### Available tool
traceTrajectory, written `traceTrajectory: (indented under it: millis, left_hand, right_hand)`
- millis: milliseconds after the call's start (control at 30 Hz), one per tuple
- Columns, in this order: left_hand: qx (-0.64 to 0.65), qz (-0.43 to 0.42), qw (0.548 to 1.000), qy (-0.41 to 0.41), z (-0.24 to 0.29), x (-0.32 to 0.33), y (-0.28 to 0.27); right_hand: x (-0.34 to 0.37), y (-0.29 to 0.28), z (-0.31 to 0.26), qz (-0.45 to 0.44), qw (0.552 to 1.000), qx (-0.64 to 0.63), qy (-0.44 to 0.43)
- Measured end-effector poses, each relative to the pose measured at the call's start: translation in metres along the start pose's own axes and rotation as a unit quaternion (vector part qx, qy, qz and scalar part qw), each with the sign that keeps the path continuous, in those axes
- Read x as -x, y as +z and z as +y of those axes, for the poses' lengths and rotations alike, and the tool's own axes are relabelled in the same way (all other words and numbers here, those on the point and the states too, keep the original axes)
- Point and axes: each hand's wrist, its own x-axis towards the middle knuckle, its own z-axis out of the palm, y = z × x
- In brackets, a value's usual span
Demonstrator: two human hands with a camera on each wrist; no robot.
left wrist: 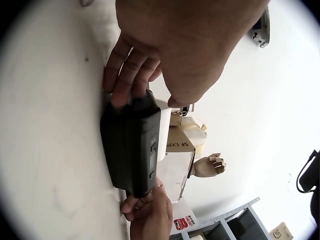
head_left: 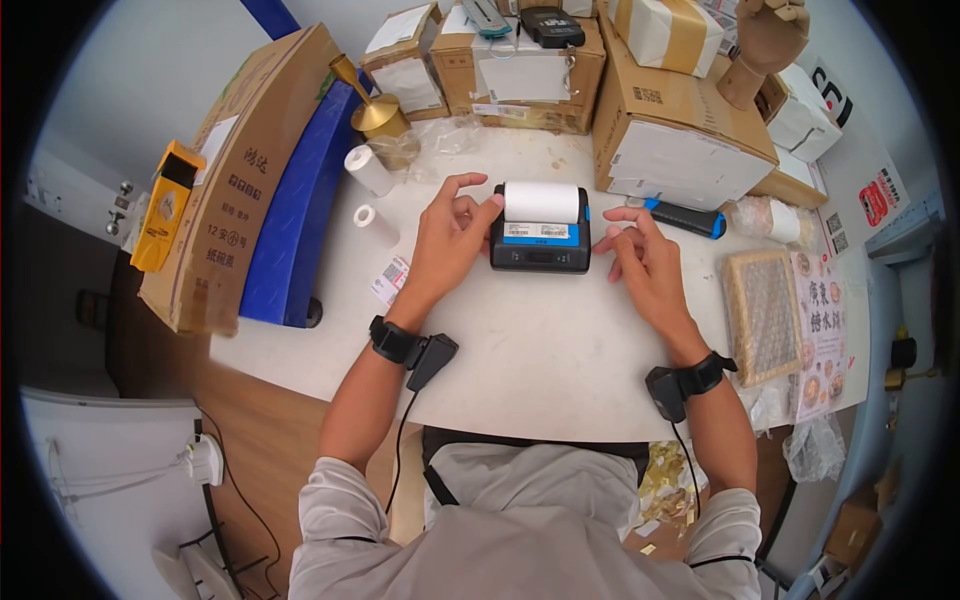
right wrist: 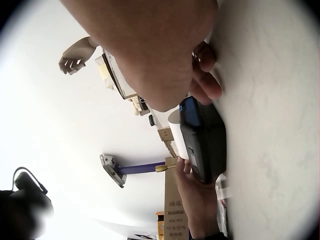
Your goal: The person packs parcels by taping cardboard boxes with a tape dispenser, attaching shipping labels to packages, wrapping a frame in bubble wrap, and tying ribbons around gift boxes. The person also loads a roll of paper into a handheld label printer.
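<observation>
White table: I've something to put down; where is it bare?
Widest: between the label printer and the near edge of the table. A smaller patch: in front of the box cutter, left of the wrapped packet. Crowded: the back, with cartons, and the left, with paper rolls.

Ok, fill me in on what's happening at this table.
A person is handling a printer with a white roll in its top: the left hand at its left side, the right hand at its right. The printer sits on the table. Two more rolls are to its left.
</observation>
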Motion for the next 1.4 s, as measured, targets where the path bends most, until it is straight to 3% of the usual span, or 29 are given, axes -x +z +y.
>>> traceTrajectory:
  millis: [233, 433, 633, 800, 900, 1333, 1400]
  left_hand:
    - [-0.011, 0.024, 1.0, 0.008, 0.001, 0.0, 0.001]
    - [-0.042, 0.006, 0.999, -0.016, -0.003, -0.002, -0.002]
    - [-0.003, 0.005, 1.0, 0.009, -0.009, -0.003, -0.004]
    - [-0.002, 0.018, 1.0, 0.003, -0.011, -0.003, -0.003]
    - [-0.003, 0.019, 1.0, 0.0, -0.01, -0.002, -0.002]
    - [-0.028, -0.011, 0.999, -0.014, -0.007, -0.002, -0.004]
    - [-0.021, -0.019, 1.0, -0.003, -0.01, -0.003, -0.003]
  right_hand:
    - [0.001, 0.0, 0.0, -0.032, 0.999, 0.016, 0.011]
    - [0.002, -0.001, -0.003, -0.047, 0.996, 0.064, -0.036]
    - [0.0, -0.002, -0.001, -0.037, 0.996, 0.07, -0.045]
    - [-0.005, -0.004, 0.004, 0.057, 0.998, 0.036, -0.006]
    - [-0.005, -0.005, 0.009, 0.07, 0.996, 0.044, -0.017]
    - [-0.004, -0.004, 0.006, 0.041, 0.998, 0.052, -0.006]
    - [-0.002, -0.004, 0.001, 0.018, 0.992, 0.104, -0.073]
